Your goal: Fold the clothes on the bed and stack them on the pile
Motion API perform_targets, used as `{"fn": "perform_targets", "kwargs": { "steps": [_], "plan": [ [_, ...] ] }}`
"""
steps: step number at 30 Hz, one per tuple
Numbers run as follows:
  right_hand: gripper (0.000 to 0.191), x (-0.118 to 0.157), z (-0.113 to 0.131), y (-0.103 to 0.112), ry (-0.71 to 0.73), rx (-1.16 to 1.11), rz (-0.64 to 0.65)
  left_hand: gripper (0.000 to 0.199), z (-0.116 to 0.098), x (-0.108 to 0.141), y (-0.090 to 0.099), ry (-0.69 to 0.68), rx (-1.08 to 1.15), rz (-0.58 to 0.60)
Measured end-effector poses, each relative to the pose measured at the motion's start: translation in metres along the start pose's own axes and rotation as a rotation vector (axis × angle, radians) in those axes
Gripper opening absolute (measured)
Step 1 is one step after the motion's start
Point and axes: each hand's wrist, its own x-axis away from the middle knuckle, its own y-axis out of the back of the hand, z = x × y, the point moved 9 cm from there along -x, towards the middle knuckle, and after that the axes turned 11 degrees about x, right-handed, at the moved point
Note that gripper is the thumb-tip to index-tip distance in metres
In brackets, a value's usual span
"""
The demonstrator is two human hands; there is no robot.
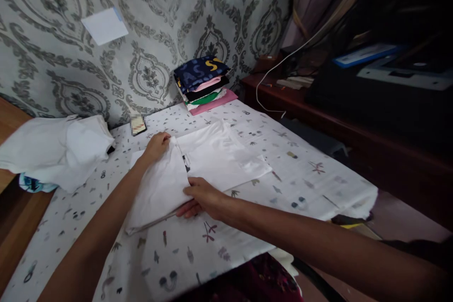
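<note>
A white garment (219, 155) lies on the patterned white sheet (304, 188), with its left part folded over and a small dark print showing by the fold's edge. My left hand (158, 145) is closed on the far edge of the folded part, fingers pressed together. At the near edge, my right hand (200, 197) pinches the cloth between thumb and fingers, some of its fingers reaching below the fabric.
Folded clothes (203, 85) are stacked by the wall at the back. A phone-like object (138, 125) lies left of them. White clothes (60, 146) are heaped at the left. A dark red desk (293, 99) with a white cable (269, 73) stands at the right.
</note>
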Motion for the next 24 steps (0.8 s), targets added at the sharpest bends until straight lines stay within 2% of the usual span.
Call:
{"fn": "perform_targets", "kwargs": {
  "steps": [8, 13, 19, 21, 24],
  "plan": [
    [0.024, 0.001, -0.002, 0.003, 0.064, -0.033, -0.002, 0.014, 0.003, -0.010, -0.009, -0.064, 0.071, 0.031],
    [0.025, 0.006, -0.004, 0.005, 0.058, -0.011, 0.001, 0.020, 0.009, -0.011, -0.017, -0.037, 0.142, 0.041],
    [0.028, 0.009, -0.002, 0.005, 0.053, -0.014, 0.006, 0.034, 0.014, -0.015, -0.010, 0.048, 0.233, 0.091],
    [0.027, 0.010, -0.001, 0.005, 0.059, -0.010, 0.009, 0.038, 0.013, -0.016, -0.009, 0.059, 0.209, 0.125],
    [0.027, 0.009, -0.002, 0.006, 0.062, -0.008, 0.007, 0.029, 0.008, -0.017, -0.015, 0.023, 0.108, 0.153]
  ]
}}
